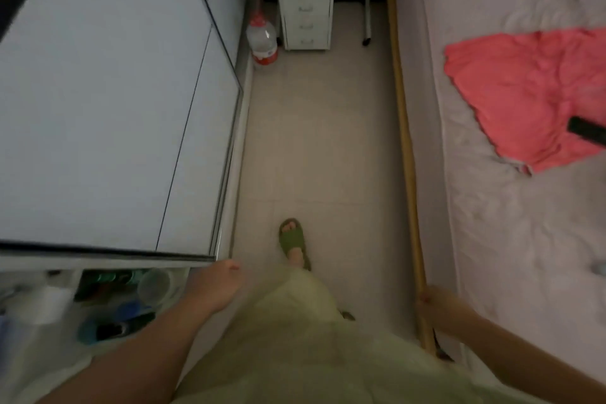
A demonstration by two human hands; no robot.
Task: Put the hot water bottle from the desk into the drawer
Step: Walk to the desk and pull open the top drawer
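No hot water bottle shows in the head view. A white drawer unit (306,0) with several closed drawers stands at the far end of the aisle. My left hand (218,282) hangs loosely curled at the near corner of the white cabinet top (98,102), holding nothing. My right hand (437,303) hangs low beside the wooden bed rail (405,141), fingers loosely closed and with nothing in them.
A tiled floor aisle (314,141) runs between the cabinet and a bed (508,223) with a pink cloth (524,92) and a dark remote (587,129). A large water jug (262,39) stands left of the drawer unit. A shelf of clutter (114,302) sits under the cabinet top.
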